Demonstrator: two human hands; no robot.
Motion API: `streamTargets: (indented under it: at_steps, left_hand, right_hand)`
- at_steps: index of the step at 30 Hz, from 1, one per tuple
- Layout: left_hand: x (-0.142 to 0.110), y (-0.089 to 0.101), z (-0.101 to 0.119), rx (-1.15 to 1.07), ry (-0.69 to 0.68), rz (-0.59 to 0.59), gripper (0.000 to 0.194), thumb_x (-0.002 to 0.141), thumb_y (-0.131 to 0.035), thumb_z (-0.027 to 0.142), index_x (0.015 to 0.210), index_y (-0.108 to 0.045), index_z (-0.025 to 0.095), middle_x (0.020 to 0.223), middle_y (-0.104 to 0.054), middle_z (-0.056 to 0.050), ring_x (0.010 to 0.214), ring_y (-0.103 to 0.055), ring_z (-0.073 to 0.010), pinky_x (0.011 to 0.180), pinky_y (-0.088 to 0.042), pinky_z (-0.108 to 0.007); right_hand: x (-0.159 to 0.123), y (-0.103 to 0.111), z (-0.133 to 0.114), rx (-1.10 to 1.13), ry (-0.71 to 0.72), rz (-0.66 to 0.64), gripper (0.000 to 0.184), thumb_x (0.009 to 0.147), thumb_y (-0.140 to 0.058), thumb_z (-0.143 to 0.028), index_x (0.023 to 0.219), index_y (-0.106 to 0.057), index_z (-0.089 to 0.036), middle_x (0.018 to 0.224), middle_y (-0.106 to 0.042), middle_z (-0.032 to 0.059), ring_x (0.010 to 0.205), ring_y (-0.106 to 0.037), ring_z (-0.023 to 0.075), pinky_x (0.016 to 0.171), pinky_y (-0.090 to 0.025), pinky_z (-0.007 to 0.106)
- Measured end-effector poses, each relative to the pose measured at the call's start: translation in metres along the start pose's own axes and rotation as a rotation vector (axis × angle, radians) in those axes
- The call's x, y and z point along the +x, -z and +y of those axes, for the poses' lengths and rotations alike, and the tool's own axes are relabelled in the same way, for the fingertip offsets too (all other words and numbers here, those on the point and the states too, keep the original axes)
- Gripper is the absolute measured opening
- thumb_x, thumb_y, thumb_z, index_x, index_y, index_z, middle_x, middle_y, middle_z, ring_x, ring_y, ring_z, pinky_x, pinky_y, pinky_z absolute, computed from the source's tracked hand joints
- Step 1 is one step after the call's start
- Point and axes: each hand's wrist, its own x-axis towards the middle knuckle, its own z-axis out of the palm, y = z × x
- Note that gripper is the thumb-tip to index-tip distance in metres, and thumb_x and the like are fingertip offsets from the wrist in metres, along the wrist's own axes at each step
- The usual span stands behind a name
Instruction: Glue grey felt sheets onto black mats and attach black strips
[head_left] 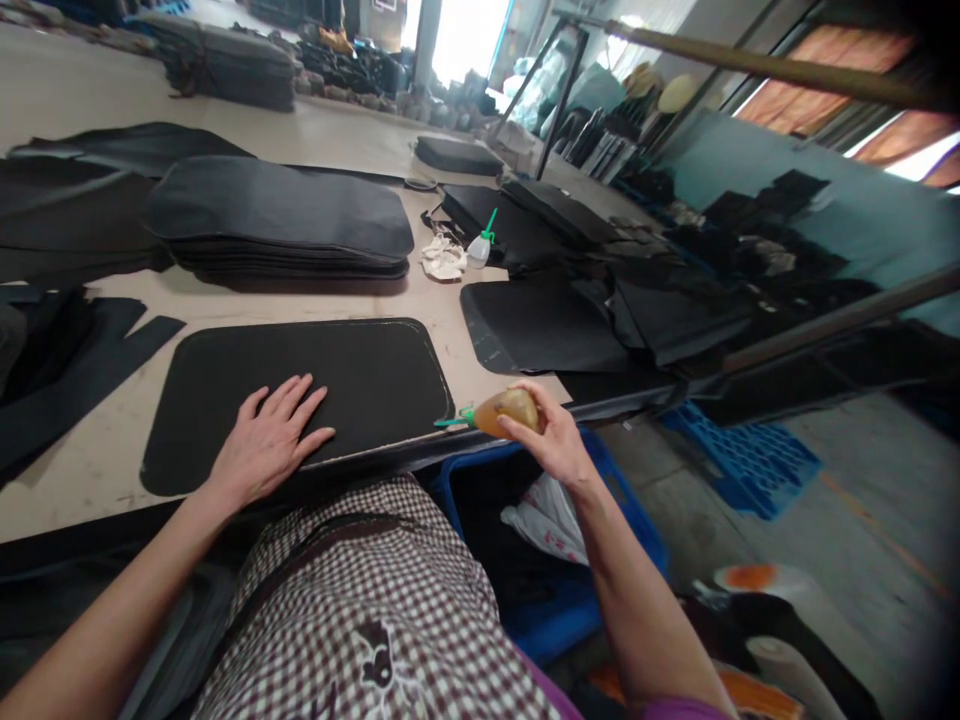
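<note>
A black rounded mat panel (360,385) lies flat on the table in front of me. My left hand (266,440) rests open and flat on its near part, fingers spread. My right hand (551,435) is closed round a small squeeze bottle of amber glue (506,410). The bottle's green nozzle (454,421) points left at the panel's near right corner.
A tall stack of similar black panels (277,215) sits behind. More black pieces (540,325) lie to the right, with a second green-capped bottle (480,245) and white gloves (442,260). Black strips (67,370) lie left. A blue bin (555,600) stands below the table edge.
</note>
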Motion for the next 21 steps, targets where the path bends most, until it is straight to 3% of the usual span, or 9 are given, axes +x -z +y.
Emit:
streamTargets:
  at_steps: [5, 9, 15, 17, 21]
  left_hand:
    - [0.002, 0.01, -0.006, -0.163, 0.071, -0.043, 0.067, 0.104, -0.032, 0.063, 0.16, -0.043, 0.026, 0.173, -0.028, -0.013, 0.159, -0.028, -0.0325, 0.128, -0.022, -0.059]
    - [0.003, 0.024, -0.016, -0.545, 0.231, -0.013, 0.072, 0.104, -0.024, 0.067, 0.161, -0.039, 0.026, 0.175, -0.023, -0.01, 0.16, -0.026, -0.0301, 0.129, -0.024, -0.055]
    - [-0.003, 0.048, -0.042, -1.109, 0.44, 0.108, 0.083, 0.101, -0.015, 0.074, 0.159, -0.042, 0.021, 0.164, -0.045, -0.015, 0.152, -0.044, -0.0287, 0.123, -0.038, -0.049]
    - [-0.006, 0.06, -0.055, -1.064, 0.434, 0.1, 0.084, 0.101, -0.018, 0.075, 0.156, -0.046, 0.019, 0.157, -0.054, -0.017, 0.146, -0.05, -0.0286, 0.122, -0.039, -0.049]
    - [-0.011, 0.084, -0.083, -0.658, 0.325, -0.014, 0.074, 0.102, -0.024, 0.072, 0.146, -0.058, 0.022, 0.135, -0.072, -0.011, 0.13, -0.063, -0.0259, 0.119, -0.04, -0.046]
  right_hand:
    - [-0.002, -0.045, -0.013, 0.217, -0.078, -0.079, 0.051, 0.085, -0.076, -0.052, 0.124, -0.059, -0.025, 0.108, -0.068, 0.003, 0.096, -0.065, 0.0243, 0.087, -0.054, 0.037]
    - [0.006, -0.089, -0.036, 0.32, -0.037, -0.169, 0.048, 0.086, -0.076, -0.052, 0.123, -0.059, -0.026, 0.104, -0.066, 0.0015, 0.092, -0.064, 0.0224, 0.085, -0.055, 0.036]
    - [0.021, -0.15, -0.081, 0.336, 0.113, -0.244, 0.047, 0.087, -0.076, -0.048, 0.125, -0.059, -0.025, 0.113, -0.067, 0.0047, 0.099, -0.065, 0.0242, 0.092, -0.056, 0.04]
    - [0.025, -0.167, -0.097, 0.341, 0.156, -0.272, 0.046, 0.087, -0.076, -0.046, 0.124, -0.059, -0.024, 0.115, -0.067, 0.0055, 0.102, -0.066, 0.0251, 0.094, -0.055, 0.041]
    - [0.033, -0.201, -0.129, 0.351, 0.251, -0.32, 0.043, 0.087, -0.076, -0.042, 0.122, -0.06, -0.023, 0.116, -0.068, 0.0057, 0.104, -0.066, 0.0251, 0.098, -0.054, 0.042]
